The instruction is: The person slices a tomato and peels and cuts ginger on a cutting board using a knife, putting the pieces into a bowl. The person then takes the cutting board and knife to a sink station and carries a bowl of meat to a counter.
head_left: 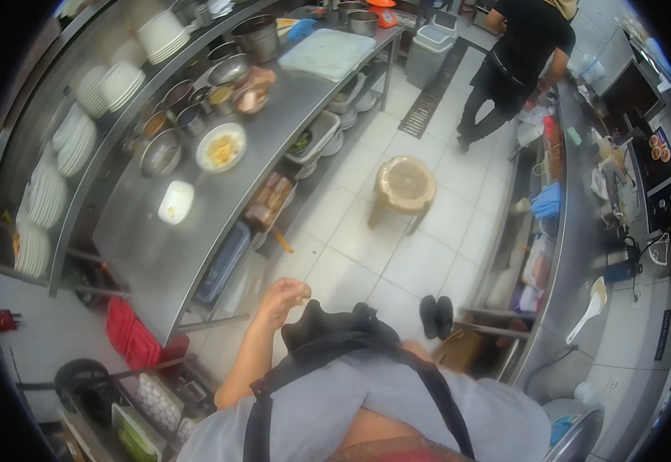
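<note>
My left hand (pixel 283 301) is raised at the lower middle, in front of the steel table's edge, with its fingers curled together; a small brownish thing shows at the fingertips, too small to make out. My right hand is hidden; only a bit of the right arm shows beside the dark apron (pixel 335 327). On the steel table (pixel 131 246) stand a white bowl (pixel 221 148) with yellow food and a small white dish (pixel 176 202) with a trace of food.
A beige stool (pixel 405 185) stands in the aisle. A person in black (pixel 524 46) is at the right counter (pixel 566 254). Black shoes (pixel 436 316) lie on the floor. Red crates (pixel 135 335) and an egg tray (pixel 158 402) are at lower left.
</note>
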`<action>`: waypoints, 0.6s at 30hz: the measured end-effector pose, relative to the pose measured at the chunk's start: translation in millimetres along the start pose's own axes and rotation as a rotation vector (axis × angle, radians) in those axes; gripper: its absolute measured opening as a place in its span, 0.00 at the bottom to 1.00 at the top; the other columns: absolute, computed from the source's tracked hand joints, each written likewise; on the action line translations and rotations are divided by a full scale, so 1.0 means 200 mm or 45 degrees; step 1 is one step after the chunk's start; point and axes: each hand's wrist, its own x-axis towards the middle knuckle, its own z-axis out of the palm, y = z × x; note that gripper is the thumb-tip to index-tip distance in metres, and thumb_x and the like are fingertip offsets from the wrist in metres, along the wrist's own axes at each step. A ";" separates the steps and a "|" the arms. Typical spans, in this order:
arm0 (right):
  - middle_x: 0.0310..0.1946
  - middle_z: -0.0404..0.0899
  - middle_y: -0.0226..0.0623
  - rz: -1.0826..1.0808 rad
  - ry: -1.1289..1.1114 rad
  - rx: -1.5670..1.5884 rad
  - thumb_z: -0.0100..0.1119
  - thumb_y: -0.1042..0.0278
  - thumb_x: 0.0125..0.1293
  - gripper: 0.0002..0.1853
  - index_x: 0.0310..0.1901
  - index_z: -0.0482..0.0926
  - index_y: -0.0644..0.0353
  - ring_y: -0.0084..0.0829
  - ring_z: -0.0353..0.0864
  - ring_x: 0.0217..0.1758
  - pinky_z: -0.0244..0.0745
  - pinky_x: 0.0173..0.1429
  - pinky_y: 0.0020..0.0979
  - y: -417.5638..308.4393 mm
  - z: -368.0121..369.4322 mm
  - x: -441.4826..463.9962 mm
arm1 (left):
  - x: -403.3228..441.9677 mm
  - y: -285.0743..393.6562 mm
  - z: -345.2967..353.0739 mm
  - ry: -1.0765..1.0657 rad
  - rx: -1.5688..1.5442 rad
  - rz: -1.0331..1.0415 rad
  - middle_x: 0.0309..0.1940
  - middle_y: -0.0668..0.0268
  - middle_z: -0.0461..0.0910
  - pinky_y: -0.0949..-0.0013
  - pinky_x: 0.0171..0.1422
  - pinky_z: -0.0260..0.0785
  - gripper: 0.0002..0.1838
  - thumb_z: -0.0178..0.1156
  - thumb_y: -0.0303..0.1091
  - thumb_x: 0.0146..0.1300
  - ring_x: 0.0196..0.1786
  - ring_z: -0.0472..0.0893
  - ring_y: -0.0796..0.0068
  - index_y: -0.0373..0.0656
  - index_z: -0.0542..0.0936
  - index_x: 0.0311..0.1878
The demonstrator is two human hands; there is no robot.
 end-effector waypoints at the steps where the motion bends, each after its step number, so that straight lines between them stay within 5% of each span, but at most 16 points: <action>1: 0.30 0.83 0.52 -0.023 -0.002 0.194 0.47 0.43 0.72 0.27 0.40 0.84 0.62 0.48 0.84 0.37 0.76 0.44 0.42 0.26 0.13 0.16 | 0.07 0.00 0.04 -0.016 -0.002 -0.004 0.36 0.59 0.82 0.70 0.44 0.69 0.15 0.66 0.33 0.62 0.42 0.81 0.70 0.36 0.73 0.46; 5: 0.29 0.83 0.49 -0.466 0.308 0.176 0.46 0.40 0.72 0.32 0.34 0.84 0.66 0.41 0.85 0.36 0.76 0.43 0.40 0.22 -0.10 0.15 | 0.47 0.06 0.20 -0.116 -0.047 -0.279 0.36 0.63 0.82 0.73 0.39 0.69 0.13 0.64 0.34 0.63 0.38 0.81 0.72 0.37 0.77 0.46; 7: 0.30 0.84 0.50 0.138 0.238 0.861 0.47 0.43 0.72 0.29 0.35 0.85 0.66 0.40 0.85 0.37 0.76 0.43 0.39 -0.03 -0.40 0.09 | 0.77 0.10 0.31 -0.158 0.027 -0.276 0.35 0.63 0.82 0.74 0.38 0.69 0.13 0.63 0.33 0.63 0.36 0.80 0.74 0.38 0.77 0.47; 9: 0.35 0.84 0.53 0.308 0.260 0.822 0.50 0.45 0.71 0.27 0.37 0.85 0.66 0.43 0.85 0.40 0.76 0.44 0.40 -0.07 -0.54 0.11 | 1.14 0.13 0.43 -0.278 0.087 -0.268 0.36 0.64 0.82 0.73 0.41 0.70 0.13 0.63 0.31 0.62 0.38 0.80 0.74 0.38 0.76 0.49; 11: 0.33 0.83 0.53 0.299 0.452 0.380 0.51 0.47 0.70 0.26 0.35 0.85 0.66 0.49 0.83 0.39 0.75 0.45 0.44 -0.01 -0.65 0.19 | 1.33 0.38 0.73 -0.381 0.047 -0.336 0.37 0.63 0.82 0.73 0.45 0.70 0.14 0.63 0.30 0.62 0.43 0.80 0.72 0.38 0.75 0.50; 12: 0.31 0.82 0.53 0.068 0.556 0.115 0.50 0.48 0.70 0.25 0.33 0.84 0.65 0.53 0.81 0.38 0.73 0.46 0.48 0.16 -0.61 0.28 | 1.42 0.51 0.89 -0.445 0.125 -0.307 0.41 0.61 0.80 0.69 0.51 0.71 0.16 0.62 0.28 0.62 0.46 0.80 0.68 0.37 0.74 0.52; 18: 0.33 0.82 0.53 0.345 0.714 0.408 0.52 0.51 0.69 0.22 0.33 0.84 0.65 0.54 0.80 0.42 0.72 0.50 0.49 0.29 -0.99 0.35 | 1.97 0.85 1.81 -0.753 0.306 -0.129 0.47 0.54 0.76 0.63 0.55 0.74 0.21 0.62 0.23 0.60 0.49 0.79 0.64 0.35 0.70 0.56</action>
